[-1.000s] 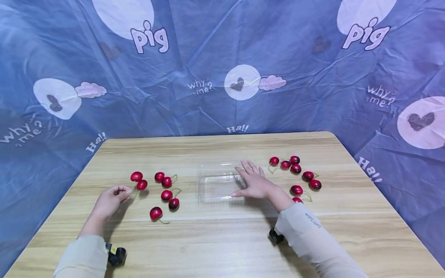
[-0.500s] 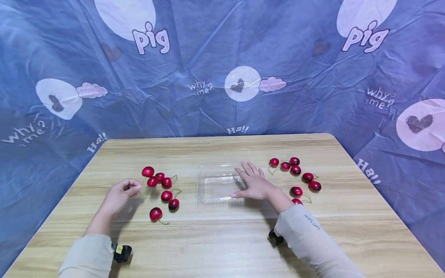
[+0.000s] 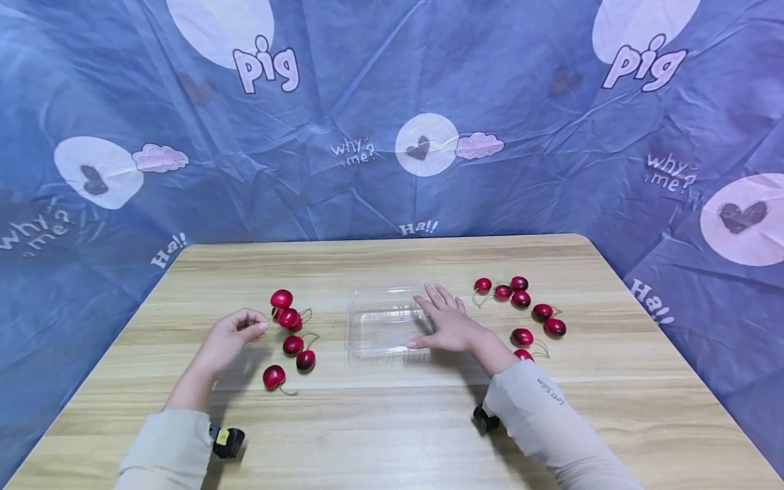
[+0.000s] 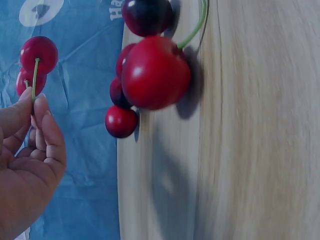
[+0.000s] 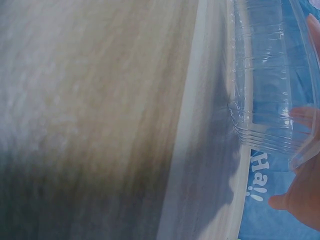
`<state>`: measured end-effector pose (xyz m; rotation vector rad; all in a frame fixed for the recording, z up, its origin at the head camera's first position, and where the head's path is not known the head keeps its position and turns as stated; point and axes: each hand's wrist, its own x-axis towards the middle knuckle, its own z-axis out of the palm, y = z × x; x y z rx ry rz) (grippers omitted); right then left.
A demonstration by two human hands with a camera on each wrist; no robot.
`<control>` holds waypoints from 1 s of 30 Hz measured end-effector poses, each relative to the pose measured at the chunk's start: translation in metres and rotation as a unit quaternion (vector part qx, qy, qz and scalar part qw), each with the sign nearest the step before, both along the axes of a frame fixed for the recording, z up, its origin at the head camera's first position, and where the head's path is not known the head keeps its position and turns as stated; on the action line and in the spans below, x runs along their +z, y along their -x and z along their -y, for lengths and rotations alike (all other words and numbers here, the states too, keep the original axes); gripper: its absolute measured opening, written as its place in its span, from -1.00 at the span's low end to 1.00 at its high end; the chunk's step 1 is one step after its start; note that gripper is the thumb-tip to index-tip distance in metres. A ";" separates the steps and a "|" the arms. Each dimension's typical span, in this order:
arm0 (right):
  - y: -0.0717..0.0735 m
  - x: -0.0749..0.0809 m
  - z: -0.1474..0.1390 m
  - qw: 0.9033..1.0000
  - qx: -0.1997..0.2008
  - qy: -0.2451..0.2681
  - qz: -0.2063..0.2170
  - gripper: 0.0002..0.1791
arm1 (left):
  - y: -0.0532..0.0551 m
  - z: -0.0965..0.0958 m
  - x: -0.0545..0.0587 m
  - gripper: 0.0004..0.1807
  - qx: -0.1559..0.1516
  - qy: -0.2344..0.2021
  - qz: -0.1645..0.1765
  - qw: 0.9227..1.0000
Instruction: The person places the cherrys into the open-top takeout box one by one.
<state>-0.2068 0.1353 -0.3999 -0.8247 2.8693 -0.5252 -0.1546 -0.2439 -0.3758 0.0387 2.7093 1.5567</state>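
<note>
Backdrop [image 3: 392,82]: blue, behind one table [image 3: 392,422].
Held cherries [image 3: 282,299]: two, left of the one box [image 3: 381,328].
Left hand [image 3: 228,339]: pinches their stems [image 4: 34,82], likely to avoid bruising.
Right hand [image 3: 450,325]: spread on the box's right end, gripping nothing, probably steadying it.
Loose cherries [image 3: 273,377]: five left of the box, eight right.

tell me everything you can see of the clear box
The box is see-through and colourless, and looks like thin plastic. It is roughly rectangular, with ribbed walls that catch glints of light. It sits on the table, between two groups of cherries, and none shows inside it. The right hand is at its right end, fingers spread; how firmly they touch it, I can't tell.
</note>
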 end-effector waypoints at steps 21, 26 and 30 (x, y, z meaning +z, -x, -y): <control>0.000 0.002 0.001 1.000 0.002 0.001 0.004 0.08 | 0.007 -0.034 0.003 -0.80 -0.044 -0.013 0.004 0.999; 0.000 0.003 0.000 1.000 0.004 0.006 0.002 0.08 | 0.010 -0.041 0.003 -0.82 -0.057 -0.011 0.006 0.998; 0.000 0.002 0.000 1.000 0.006 0.007 -0.002 0.08 | 0.013 -0.047 0.003 -0.83 -0.062 -0.005 0.010 0.998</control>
